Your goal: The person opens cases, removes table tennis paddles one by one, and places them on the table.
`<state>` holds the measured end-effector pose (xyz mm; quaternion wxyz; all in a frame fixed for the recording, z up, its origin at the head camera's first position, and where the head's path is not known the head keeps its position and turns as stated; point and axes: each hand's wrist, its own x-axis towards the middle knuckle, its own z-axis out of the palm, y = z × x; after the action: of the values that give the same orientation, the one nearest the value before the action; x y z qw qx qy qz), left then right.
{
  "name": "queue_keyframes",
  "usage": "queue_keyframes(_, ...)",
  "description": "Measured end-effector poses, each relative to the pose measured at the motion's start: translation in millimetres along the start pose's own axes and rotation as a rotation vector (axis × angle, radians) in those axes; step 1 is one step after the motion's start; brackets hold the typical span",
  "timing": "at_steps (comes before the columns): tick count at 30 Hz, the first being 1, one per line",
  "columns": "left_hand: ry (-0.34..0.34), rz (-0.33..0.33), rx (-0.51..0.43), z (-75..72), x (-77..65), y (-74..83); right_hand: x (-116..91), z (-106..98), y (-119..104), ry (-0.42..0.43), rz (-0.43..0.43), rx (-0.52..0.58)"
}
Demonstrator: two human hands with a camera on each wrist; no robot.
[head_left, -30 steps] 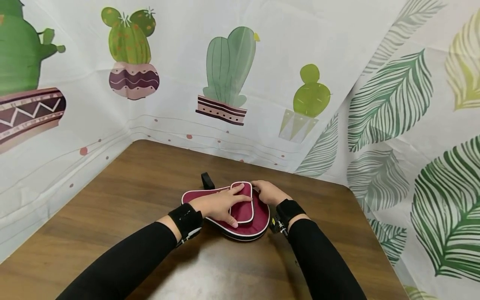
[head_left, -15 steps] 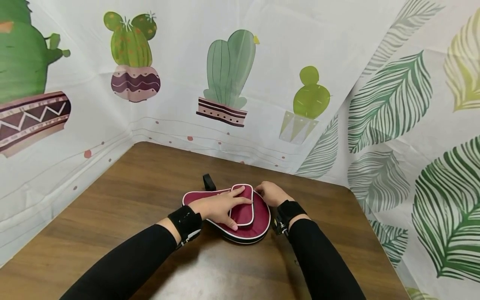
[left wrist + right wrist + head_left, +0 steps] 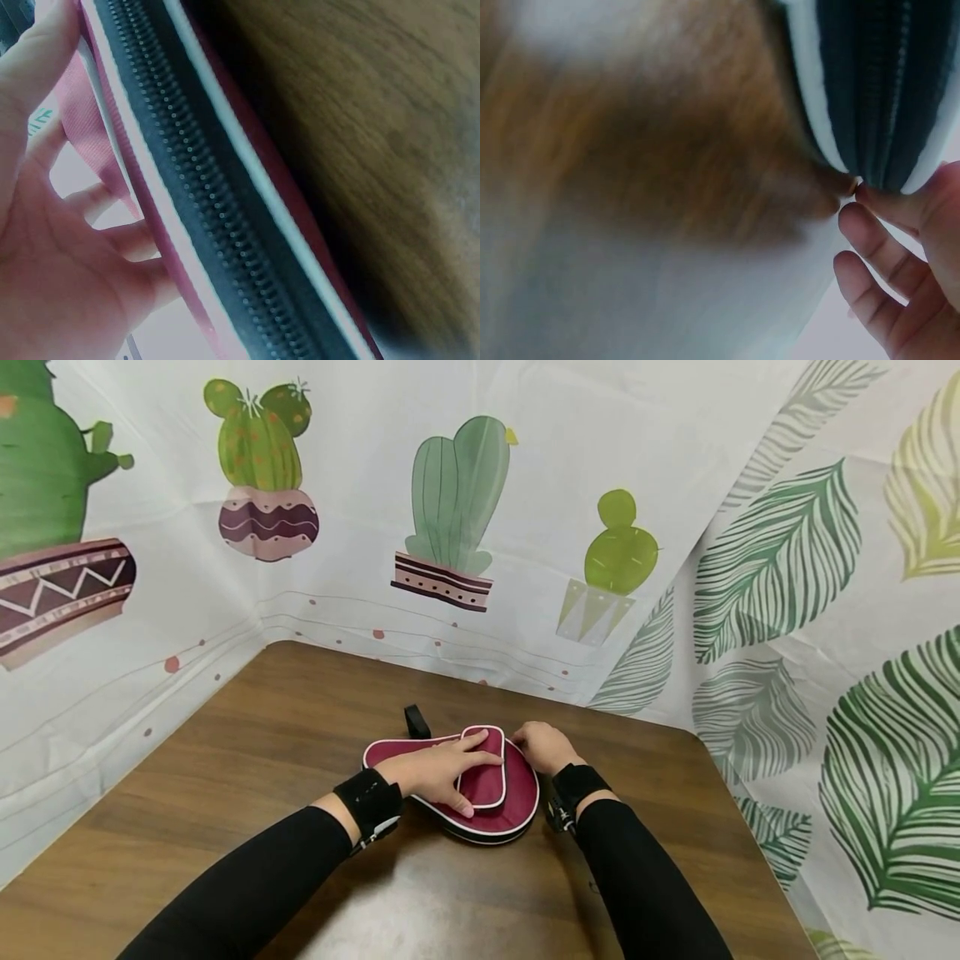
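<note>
A maroon, paddle-shaped zip case [image 3: 522,793] with white piping lies on the table, narrow end to the left. It looks like a table tennis bat case, with a small raised pocket [image 3: 483,785] on top. My left hand [image 3: 435,770] rests across the case and pocket, fingers spread. Along the case's dark side band runs a black zipper [image 3: 191,161], its teeth together in the left wrist view. At the far right edge my right hand [image 3: 547,747] pinches at the zipper line with thumb and forefinger. The pull itself is mostly hidden by the fingertips.
A black strap loop [image 3: 416,723] sticks up behind the case's narrow end. The brown wooden table [image 3: 315,718] meets a white cloth backdrop [image 3: 352,527] printed with cacti and leaves at the back and sides.
Since a second ago my right hand has slid slightly to the right along the case's far edge, then stayed nearly still. The left hand keeps its place on the case.
</note>
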<state>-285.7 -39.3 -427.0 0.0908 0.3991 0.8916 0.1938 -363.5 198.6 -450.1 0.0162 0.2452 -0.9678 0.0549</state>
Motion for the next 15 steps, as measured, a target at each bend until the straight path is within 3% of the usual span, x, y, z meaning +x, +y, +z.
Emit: queue_keyframes(15,0.003,-0.007,0.025,2.4,2.9,-2.9,0.8,7.4,6.5,0.033,-0.038,-0.063)
